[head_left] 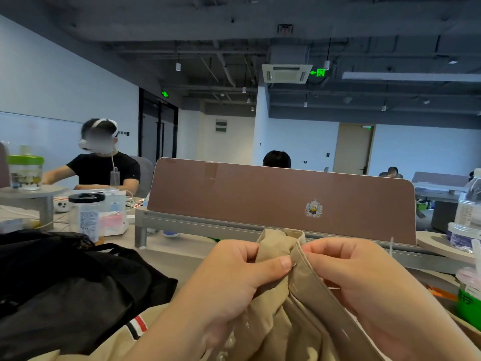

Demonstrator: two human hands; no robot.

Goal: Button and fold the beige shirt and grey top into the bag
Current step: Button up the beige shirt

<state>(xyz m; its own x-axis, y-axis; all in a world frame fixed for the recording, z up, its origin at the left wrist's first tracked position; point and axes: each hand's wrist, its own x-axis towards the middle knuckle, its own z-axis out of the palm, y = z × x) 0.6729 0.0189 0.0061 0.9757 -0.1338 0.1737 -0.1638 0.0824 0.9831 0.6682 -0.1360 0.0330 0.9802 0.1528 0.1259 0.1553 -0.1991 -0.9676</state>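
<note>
I hold the beige shirt (294, 316) up in front of me, bunched near its collar. My left hand (234, 277) pinches the left side of the front opening, its thumb pressed at a button spot. My right hand (364, 277) pinches the buttonhole strip, which runs down to the lower right. Small buttons show along the lower left edge of the shirt. A red, white and dark striped tab sits on the shirt fabric at lower left. The black bag (78, 290) lies to the left on the desk. I cannot see the grey top.
A brown desk divider (260, 196) stands straight ahead. A black-lidded jar (86, 214) and a green-lidded container (26, 173) stand at the left, water bottles (468, 212) and a green item (468, 306) at the right. A person in a headset sits at far left.
</note>
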